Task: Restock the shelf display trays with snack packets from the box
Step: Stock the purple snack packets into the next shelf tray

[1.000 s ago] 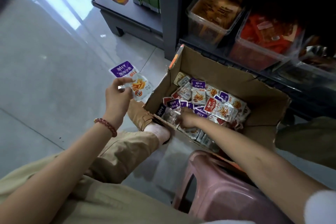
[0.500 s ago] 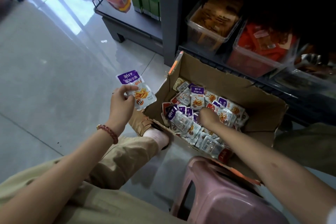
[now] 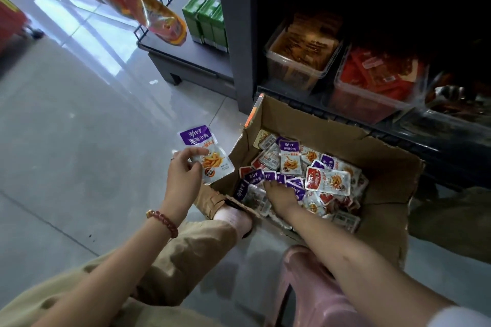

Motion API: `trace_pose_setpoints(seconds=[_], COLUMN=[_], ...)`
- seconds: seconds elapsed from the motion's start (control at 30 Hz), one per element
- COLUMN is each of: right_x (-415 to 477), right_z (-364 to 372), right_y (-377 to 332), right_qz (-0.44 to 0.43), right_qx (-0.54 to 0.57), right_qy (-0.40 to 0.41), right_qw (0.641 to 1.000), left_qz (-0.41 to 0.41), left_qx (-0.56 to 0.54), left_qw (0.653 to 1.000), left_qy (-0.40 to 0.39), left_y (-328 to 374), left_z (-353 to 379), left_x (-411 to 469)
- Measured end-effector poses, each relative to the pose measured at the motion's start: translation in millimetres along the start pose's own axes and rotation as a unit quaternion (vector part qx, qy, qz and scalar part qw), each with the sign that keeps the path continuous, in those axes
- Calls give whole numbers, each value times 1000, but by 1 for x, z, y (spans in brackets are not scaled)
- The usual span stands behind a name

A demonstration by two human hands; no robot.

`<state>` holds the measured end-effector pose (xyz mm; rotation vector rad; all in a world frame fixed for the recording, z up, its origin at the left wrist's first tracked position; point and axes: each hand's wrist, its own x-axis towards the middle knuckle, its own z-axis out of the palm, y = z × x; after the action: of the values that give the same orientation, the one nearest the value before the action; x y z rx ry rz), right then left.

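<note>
A cardboard box (image 3: 345, 138) sits on the floor against the dark shelf, filled with several purple-topped and red-topped snack packets (image 3: 328, 179). My left hand (image 3: 183, 175) pinches a purple-topped packet (image 3: 210, 158) up in the air, left of the box. My right hand (image 3: 279, 194) is down among the packets at the box's near left side; its fingertips are buried, so their grip is hidden. On the bottom shelf stand clear display trays, one with brown packets (image 3: 297, 66) and one with red packets (image 3: 372, 98).
A pink plastic stool (image 3: 313, 292) stands just in front of the box. My tan-trousered leg and shoe (image 3: 212, 199) lie at the box's left corner. Green cartons (image 3: 207, 21) sit on a low grey platform, with orange bags (image 3: 148, 5) hanging above. Glossy tiled floor spreads left.
My right hand drew back from the middle of the box to its near left side, shifting packets. My left hand stayed up with the purple packet.
</note>
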<state>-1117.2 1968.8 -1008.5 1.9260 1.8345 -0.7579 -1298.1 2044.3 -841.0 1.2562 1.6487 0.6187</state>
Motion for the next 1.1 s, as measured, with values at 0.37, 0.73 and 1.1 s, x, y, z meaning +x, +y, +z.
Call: trace_pose_setpoints(seconds=[0.37, 0.73, 1.1], right_x=[-19, -126, -208], right_z=[-32, -194, -276], right_y=[53, 95, 117], right_qz=[83, -25, -132], right_qx=[317, 603, 553], right_qy=[-17, 57, 380], right_qw=[945, 795, 730], left_qz=[-6, 54, 370], left_qx=[4, -116, -131], left_qw=[1000, 977, 912], left_qy=[-15, -169, -123], left_y=[1, 85, 201], left_z=[6, 46, 100], left_x=[1, -20, -66])
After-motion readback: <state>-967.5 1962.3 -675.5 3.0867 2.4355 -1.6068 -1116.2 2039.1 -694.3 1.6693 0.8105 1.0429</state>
